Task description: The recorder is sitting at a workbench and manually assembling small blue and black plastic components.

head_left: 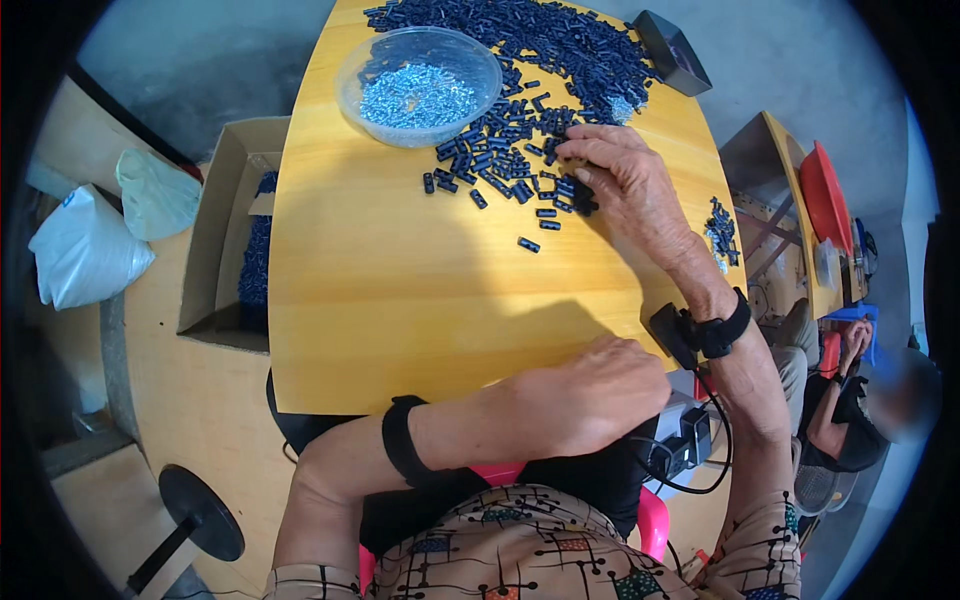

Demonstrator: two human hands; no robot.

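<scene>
right hand (630,185) among small black plastic-looking cylinders (522,190), probably picking; lifting one calls for pinching. its grip, or that of the left hand (610,388), i cannot tell.

The yellow table (380,270) carries black pieces (560,45), a clear bowl (420,48), a dark box (688,80).
</scene>
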